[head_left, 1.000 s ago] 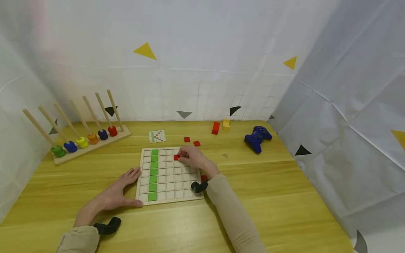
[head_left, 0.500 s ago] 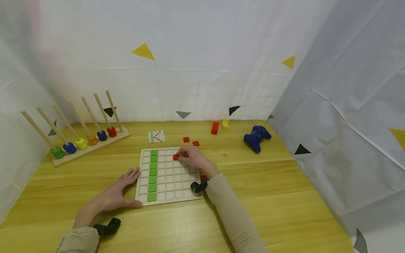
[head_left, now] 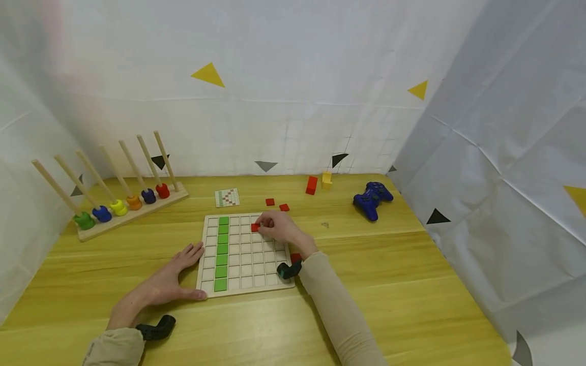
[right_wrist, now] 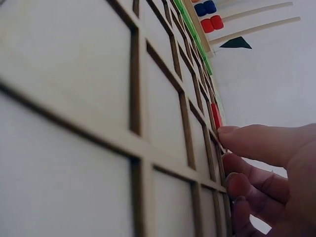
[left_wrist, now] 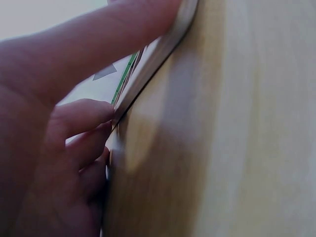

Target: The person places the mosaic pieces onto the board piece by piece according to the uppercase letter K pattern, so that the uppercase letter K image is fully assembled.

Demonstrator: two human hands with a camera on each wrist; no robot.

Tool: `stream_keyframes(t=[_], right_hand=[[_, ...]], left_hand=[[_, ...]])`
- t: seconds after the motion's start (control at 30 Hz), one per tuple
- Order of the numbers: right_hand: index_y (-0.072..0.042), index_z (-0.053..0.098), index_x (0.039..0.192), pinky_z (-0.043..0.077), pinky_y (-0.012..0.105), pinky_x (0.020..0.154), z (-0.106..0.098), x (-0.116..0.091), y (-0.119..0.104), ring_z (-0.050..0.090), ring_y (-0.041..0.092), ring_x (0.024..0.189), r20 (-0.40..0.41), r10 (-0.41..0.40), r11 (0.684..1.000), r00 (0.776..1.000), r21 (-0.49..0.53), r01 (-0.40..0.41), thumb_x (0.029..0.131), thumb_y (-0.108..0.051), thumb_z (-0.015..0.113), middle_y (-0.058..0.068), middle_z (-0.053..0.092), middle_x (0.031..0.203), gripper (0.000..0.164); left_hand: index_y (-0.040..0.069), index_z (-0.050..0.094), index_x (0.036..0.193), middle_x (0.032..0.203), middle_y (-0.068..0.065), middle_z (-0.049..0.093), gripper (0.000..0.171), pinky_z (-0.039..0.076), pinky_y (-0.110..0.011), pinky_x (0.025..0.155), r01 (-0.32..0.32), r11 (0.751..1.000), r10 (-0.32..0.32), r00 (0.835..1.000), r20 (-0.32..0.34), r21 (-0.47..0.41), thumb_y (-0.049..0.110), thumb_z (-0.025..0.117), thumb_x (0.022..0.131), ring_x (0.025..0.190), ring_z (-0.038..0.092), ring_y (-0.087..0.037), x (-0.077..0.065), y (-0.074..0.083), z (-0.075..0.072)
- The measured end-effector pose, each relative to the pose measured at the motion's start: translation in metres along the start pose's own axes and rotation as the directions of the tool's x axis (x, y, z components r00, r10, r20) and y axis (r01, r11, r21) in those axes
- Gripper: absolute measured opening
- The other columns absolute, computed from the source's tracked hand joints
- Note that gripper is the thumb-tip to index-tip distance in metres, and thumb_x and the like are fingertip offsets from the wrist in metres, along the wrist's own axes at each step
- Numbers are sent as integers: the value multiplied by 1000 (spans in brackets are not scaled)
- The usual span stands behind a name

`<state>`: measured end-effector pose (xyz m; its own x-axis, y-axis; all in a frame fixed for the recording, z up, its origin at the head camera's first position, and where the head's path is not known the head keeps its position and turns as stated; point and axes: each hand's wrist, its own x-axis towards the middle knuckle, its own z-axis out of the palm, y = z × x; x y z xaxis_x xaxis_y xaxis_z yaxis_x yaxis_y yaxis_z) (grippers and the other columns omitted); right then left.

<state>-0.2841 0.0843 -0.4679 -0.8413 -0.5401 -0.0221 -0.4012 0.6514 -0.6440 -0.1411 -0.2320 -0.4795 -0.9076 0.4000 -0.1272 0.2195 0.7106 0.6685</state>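
A wooden grid board (head_left: 247,292) lies on the table, one column of its cells filled with green tiles (head_left: 222,249). In the head view my left hand (head_left: 169,278) rests beside it, fingertips at its left edge and thumb at the near left corner. My right hand (head_left: 280,226) is over the board's far right part, fingers curled. Its thumb and fingertips pinch the right side of a red tile (head_left: 255,227), which lies at a cell in the far row. In the right wrist view the thumb tip meets that red tile (right_wrist: 216,115); the other fingers bend over the grid.
Two loose red tiles (head_left: 277,204) lie behind the board; another red tile (head_left: 296,257) shows beside the right wrist. A pattern card (head_left: 227,197), a red block (head_left: 312,185), a yellow block (head_left: 327,180), a blue game controller (head_left: 373,201) and a peg stand (head_left: 133,212) surround it.
The head view shifts very slightly. Both hands, the board and the red tile keep their places.
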Motion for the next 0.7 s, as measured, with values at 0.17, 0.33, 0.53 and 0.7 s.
stream_keyframes(t=[0.17,0.33,0.53,0.7], right_hand=[[-8,69,120,51,26,74,-11,-3,2,58,16,85,-15,-3,992,1000,123,5,96,-16,68,2,65,98,25],[0,67,121,52,27,72,-34,-4,10,60,19,83,-102,-16,984,995,176,34,96,-11,68,9,67,97,28],[1,66,123,54,33,79,-55,-1,34,62,24,93,-159,94,984,983,165,-67,97,-9,65,13,68,107,28],[0,64,127,54,41,90,-60,4,55,60,30,106,-113,153,982,982,128,-139,97,-10,64,17,65,119,31]], left_hand=[[9,25,159,168,-12,12,114,10,-72,115,-1,1000,1,1000,1,9,60,81,74,152,4,-47,1,0,0],[9,25,159,169,-11,11,114,9,-72,116,16,1000,-15,1000,7,-13,58,82,73,153,3,-45,1,0,-1],[8,27,158,168,-11,11,114,9,-71,116,15,1000,-15,1000,3,-5,58,82,72,153,3,-45,2,0,0],[9,27,158,168,-11,11,114,10,-72,115,24,1000,-24,1000,6,2,60,81,72,152,4,-46,1,1,0]])
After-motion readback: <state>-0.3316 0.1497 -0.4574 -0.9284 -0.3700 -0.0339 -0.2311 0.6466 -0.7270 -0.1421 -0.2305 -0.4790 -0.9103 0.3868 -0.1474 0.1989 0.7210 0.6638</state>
